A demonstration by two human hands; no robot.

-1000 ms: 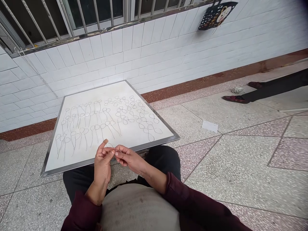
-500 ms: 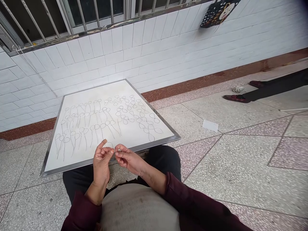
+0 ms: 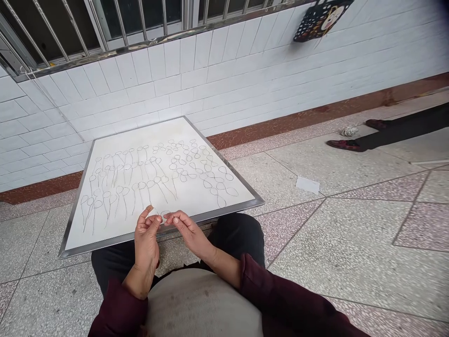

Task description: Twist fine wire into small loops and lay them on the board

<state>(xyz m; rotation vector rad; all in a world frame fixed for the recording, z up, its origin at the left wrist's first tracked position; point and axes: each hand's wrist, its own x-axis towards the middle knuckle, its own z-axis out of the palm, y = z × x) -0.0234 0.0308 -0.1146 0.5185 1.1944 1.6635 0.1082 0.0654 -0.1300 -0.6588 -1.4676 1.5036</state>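
Observation:
Between my two hands, over the near edge of the white board (image 3: 115, 227), is a thin dark wire (image 3: 164, 212) bent into a curve. My left hand (image 3: 146, 241) pinches it with thumb and finger, its index finger raised. The fingertips of my right hand (image 3: 187, 229) are closed on the wire just to the right, almost touching the left fingertips. On the board lie rows of thin wire pieces: single loops with long tails (image 3: 121, 189) on the left, and double loops like a figure eight (image 3: 224, 173) on the right. The fingers partly hide the held wire.
The metal-framed board rests near my knees (image 3: 242, 234), its far side towards a white tiled wall (image 3: 210, 89). A patterned bag (image 3: 321, 21) hangs on the wall. At the right are a person's legs and shoes (image 3: 345, 145), a white ball-like bundle (image 3: 349, 131) and a white paper (image 3: 307, 184).
My right hand has turned, and its fingertips have shifted slightly left, closer to my left fingertips. My left hand stays nearly in place, still pinching the wire.

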